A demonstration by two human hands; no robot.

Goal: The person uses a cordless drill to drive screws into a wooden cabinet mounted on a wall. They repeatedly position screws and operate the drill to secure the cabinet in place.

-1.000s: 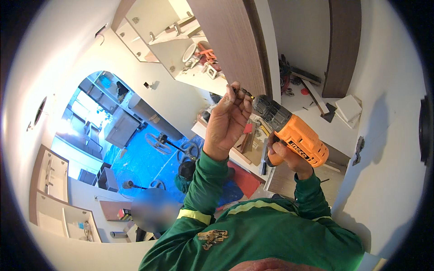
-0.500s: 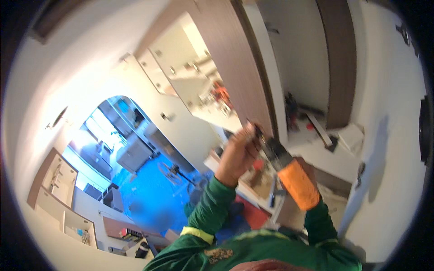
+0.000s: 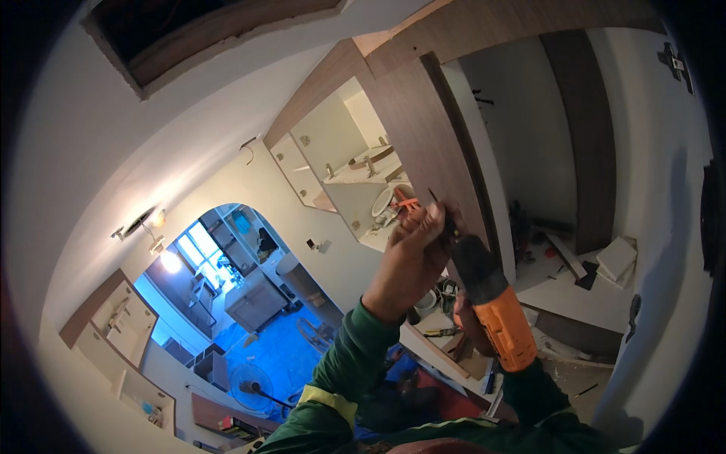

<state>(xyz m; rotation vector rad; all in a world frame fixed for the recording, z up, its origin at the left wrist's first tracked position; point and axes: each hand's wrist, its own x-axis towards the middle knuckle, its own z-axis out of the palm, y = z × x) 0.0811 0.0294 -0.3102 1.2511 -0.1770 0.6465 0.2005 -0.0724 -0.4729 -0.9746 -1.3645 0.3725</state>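
In my right hand (image 3: 470, 325) is an orange and black power drill (image 3: 505, 325), its black nose tilted up and to the left. My right fingers wrap its handle, mostly hidden behind the body. Just beyond the nose, my left hand (image 3: 412, 261) is closed, fingertips pinched together. A thin dark piece (image 3: 433, 195) sticks up from those fingertips; whether it is a drill bit or a screw I cannot tell. Behind both hands rises a tall wood-grain cabinet panel (image 3: 431, 129).
Open wall cabinets (image 3: 329, 144) hold clutter left of the panel. A deep cabinet recess with a white shelf (image 3: 544, 276) lies right, offcuts on it. Below are a tool-filled drawer (image 3: 446, 344) and a standing fan (image 3: 253, 386). Blue sheeting (image 3: 249, 348) covers the floor beyond.
My view has tilted upward, bringing a dark ceiling opening into sight. Both hands stay together at the drill's nose, the left still pinching; the drill appears slightly more upright.
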